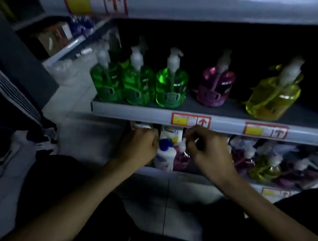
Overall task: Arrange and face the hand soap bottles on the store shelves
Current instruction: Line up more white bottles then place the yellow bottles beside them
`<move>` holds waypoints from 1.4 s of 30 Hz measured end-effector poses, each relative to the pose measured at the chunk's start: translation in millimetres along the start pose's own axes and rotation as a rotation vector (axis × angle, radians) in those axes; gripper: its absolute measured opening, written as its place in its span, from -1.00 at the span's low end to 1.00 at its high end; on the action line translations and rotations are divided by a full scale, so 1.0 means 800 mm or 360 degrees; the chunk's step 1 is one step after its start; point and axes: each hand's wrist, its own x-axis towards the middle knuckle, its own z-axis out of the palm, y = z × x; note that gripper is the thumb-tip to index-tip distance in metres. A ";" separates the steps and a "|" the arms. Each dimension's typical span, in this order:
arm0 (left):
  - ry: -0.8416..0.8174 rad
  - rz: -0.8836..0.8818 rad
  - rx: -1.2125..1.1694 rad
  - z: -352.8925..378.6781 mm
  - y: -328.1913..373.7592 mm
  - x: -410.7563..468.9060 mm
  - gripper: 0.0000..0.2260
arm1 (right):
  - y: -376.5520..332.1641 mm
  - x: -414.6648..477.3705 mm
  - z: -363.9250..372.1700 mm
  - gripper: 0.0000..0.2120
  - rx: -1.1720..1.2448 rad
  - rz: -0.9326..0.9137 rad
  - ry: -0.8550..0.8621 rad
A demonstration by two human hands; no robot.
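Pink soap bottle point(181, 158) at 6 o'clock on the lower shelf point(188, 176), between left hand point(139, 147) and right hand point(206, 152); fingers point(191, 135) curled, can't tell on what. Grip body not pump, label forward.

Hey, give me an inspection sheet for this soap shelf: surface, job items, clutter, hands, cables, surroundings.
Surface: middle shelf with a grey front edge; lower shelf beneath it, dim.
Job's things: three green bottles, a pink bottle and a yellow bottle stand upright on the middle shelf, the last two spaced apart. The lower shelf holds a white bottle with a blue cap and crowded pink and yellow ones.
Clutter: nothing seen.
Grippers: left hand and right hand, fingers curled, on either side of the white bottle; any grip is hidden.
Cables: nothing seen.
Surroundings: red price tags, tiled floor, sneakers at left.
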 end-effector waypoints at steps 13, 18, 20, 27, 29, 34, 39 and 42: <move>-0.0453 -0.0325 -0.0534 0.147 -0.062 0.048 -0.75 | 0.097 0.012 0.177 -0.64 -0.0215 0.0807 -0.0717; -0.0469 -0.0366 -0.0610 0.162 -0.060 0.040 -0.69 | 0.104 0.002 0.189 -0.58 -0.0217 0.0772 -0.0774; -0.0476 -0.0419 -0.0747 0.166 -0.059 0.036 -0.61 | 0.106 -0.002 0.184 -0.59 -0.0217 0.0709 -0.0748; -0.0499 -0.0310 -0.1250 0.126 -0.061 0.014 -0.66 | 0.099 -0.007 0.118 -0.46 -0.0061 0.0359 -0.0660; -0.0510 -0.0285 -0.1424 0.105 -0.055 0.000 -0.66 | 0.087 -0.016 0.087 -0.48 0.0185 0.0303 -0.0582; -0.0345 -0.0211 -0.1820 0.026 -0.007 -0.039 -0.79 | 0.034 -0.038 0.010 -0.62 0.0886 0.0366 -0.0310; 0.0041 0.0070 -0.1831 -0.089 0.057 -0.047 -0.83 | -0.044 -0.022 -0.075 -0.71 0.1177 0.0166 0.0013; 0.0239 0.0306 -0.1795 -0.171 0.097 -0.041 -0.81 | -0.086 -0.008 -0.129 -0.71 0.1224 -0.0048 0.0231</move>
